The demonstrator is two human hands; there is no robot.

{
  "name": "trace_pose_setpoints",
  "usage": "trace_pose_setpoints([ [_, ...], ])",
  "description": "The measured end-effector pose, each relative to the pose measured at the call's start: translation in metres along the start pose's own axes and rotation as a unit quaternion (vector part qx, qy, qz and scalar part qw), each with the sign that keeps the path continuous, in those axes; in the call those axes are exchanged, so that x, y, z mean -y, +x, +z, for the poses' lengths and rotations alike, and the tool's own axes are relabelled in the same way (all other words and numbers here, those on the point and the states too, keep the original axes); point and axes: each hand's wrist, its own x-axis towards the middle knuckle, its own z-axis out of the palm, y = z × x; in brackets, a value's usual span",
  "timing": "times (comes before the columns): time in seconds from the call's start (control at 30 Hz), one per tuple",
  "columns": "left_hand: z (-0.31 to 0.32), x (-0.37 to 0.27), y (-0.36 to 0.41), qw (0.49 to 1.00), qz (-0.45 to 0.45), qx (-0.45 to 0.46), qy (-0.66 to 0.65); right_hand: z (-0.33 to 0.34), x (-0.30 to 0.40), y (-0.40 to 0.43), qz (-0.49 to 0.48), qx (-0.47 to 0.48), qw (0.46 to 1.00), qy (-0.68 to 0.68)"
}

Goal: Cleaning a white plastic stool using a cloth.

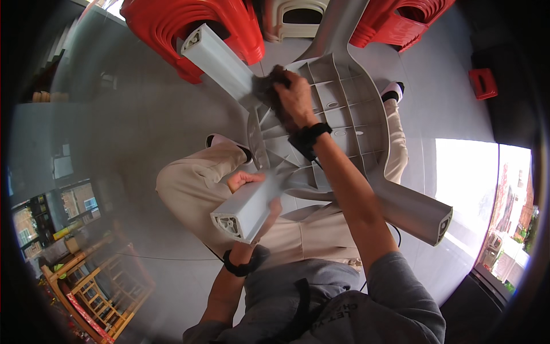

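Observation:
A grey plastic chair or stool (343, 114) is held with its ribbed underside towards me and its hollow legs pointing outwards. My left hand (245, 179) grips the lower left leg (247, 210), with fingers showing on both sides of it. Dark brown cloth (280, 101) is bunched in my right hand (297, 96), pressed at the base of the upper left leg (219, 62). The cloth hides part of that joint. The lower right leg (414, 210) extends beyond my right forearm.
Stacked red plastic stools (206, 26) stand beyond the upper left leg, a cream stool (296, 19) beside them and more red stools (397, 21) at upper right. A wooden rack (96, 292) lies at lower left. My legs (193, 176) flank the seat above the grey floor.

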Motion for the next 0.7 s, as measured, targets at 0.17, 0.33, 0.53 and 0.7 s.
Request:
trace_pose_setpoints([
  [0.17,0.002,-0.003,-0.001,1.000,-0.009,0.014,0.023,0.029,0.012,0.003,-0.100,-0.013,0.994,-0.045],
  [0.33,0.002,0.003,-0.003,1.000,-0.004,-0.002,-0.010,0.041,0.010,0.010,-0.073,0.008,0.991,-0.111],
  [0.53,0.000,-0.003,0.002,1.000,-0.017,-0.004,0.017,0.041,0.012,0.021,-0.041,0.028,0.976,-0.214],
  [0.7,0.003,-0.004,0.002,0.999,-0.032,-0.013,-0.007,0.040,-0.008,0.032,-0.057,0.012,0.967,-0.247],
])
